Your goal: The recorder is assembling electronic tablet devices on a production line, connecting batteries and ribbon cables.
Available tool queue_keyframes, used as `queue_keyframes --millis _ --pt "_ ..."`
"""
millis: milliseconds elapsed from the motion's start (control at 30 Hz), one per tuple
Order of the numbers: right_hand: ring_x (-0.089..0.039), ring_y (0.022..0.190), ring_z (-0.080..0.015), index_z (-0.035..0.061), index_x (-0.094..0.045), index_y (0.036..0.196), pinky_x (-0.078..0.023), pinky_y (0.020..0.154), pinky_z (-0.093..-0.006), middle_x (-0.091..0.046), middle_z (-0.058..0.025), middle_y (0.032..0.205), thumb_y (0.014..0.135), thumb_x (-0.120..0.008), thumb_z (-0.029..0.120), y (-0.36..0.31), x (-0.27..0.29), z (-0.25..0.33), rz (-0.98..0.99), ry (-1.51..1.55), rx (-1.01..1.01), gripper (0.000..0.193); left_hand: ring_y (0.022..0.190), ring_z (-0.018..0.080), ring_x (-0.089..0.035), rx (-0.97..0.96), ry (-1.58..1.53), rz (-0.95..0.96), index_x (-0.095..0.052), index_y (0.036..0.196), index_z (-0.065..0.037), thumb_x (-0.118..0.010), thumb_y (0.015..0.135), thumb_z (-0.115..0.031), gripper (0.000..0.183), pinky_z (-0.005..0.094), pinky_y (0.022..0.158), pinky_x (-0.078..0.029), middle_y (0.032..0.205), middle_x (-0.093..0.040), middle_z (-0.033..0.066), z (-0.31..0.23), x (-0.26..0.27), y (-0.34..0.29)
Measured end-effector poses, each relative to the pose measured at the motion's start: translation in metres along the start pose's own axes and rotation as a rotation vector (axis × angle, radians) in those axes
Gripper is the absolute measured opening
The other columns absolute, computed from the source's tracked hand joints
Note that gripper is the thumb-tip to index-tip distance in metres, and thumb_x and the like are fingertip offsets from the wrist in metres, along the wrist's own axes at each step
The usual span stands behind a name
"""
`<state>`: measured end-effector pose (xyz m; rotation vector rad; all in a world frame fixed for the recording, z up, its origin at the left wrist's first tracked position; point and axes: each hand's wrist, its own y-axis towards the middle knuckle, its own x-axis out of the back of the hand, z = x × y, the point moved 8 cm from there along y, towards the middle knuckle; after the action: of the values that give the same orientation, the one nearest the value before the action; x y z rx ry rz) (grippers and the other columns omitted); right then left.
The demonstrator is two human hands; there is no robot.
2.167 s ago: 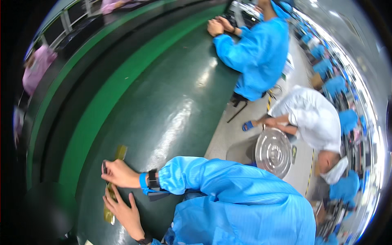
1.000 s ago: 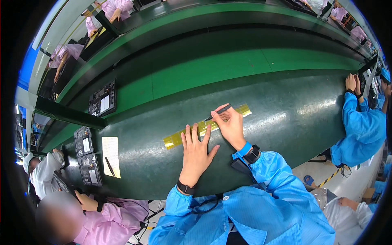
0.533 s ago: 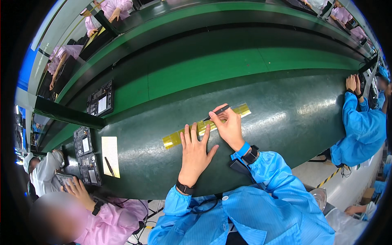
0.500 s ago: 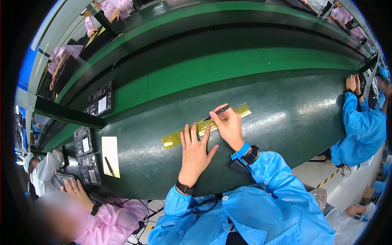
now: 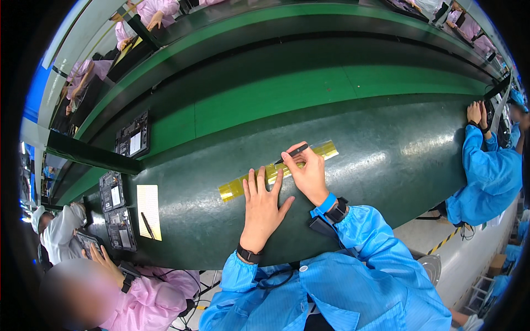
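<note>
A long strip of yellow, see-through film [image 5: 232, 190] lies slantwise on the dark green bench [image 5: 386, 182]. On its middle my left hand [image 5: 264, 204] rests flat, fingers stretched and slightly spread, holding nothing. To the right of it, my right hand [image 5: 307, 174] pinches a slim black pointed tool [image 5: 298, 150] like a pen; whether it is tweezers or a knife I cannot tell. The tool's tip points down at the strip just beyond my left fingertips. A blue band [image 5: 324, 204] circles my right wrist.
To the left lie a pale yellow sheet [image 5: 148, 198] with a black pen-shaped tool [image 5: 147, 225] and opened laptop bases [image 5: 120, 229]. A green belt [image 5: 265, 88] runs beyond the bench, carrying another laptop base [image 5: 133, 135]. Co-workers sit at both sides; a dark post [image 5: 94, 154] stands at left.
The belt and the laptop base on it have shifted slightly left. My hands and the strip are nearly where they were. At lower left, the co-worker's hand has moved a little.
</note>
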<state>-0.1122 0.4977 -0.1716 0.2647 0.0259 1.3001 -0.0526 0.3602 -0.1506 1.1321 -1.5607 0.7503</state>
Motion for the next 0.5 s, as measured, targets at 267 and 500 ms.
queue_keyframes --millis 267,500 --pt "-0.074 0.070 -0.0184 0.0005 -0.063 0.094 -0.057 0.063 -0.0304 -0.074 -0.0110 0.078 0.094 -0.073 0.010 0.000 -0.002 0.001 -0.003 -0.032 0.037 0.014 0.143 0.0524 -0.030 -0.004 0.016 0.000 -0.050 0.150 -0.013 -0.074 0.089 -0.040 0.072 0.0645 0.117 -0.030 0.151 -0.037 0.0270 0.003 -0.002 -0.001" --pt "-0.074 0.076 -0.0161 -0.0004 -0.064 0.098 -0.057 0.068 -0.0287 -0.074 -0.0097 0.083 0.094 -0.074 0.011 0.014 0.011 -0.012 -0.066 0.088 -0.049 0.015 0.143 0.0508 -0.031 -0.103 0.037 -0.016 -0.048 0.152 -0.015 -0.072 0.090 -0.044 0.073 0.0601 0.117 -0.031 0.151 -0.039 0.0263 -0.001 0.001 0.010"
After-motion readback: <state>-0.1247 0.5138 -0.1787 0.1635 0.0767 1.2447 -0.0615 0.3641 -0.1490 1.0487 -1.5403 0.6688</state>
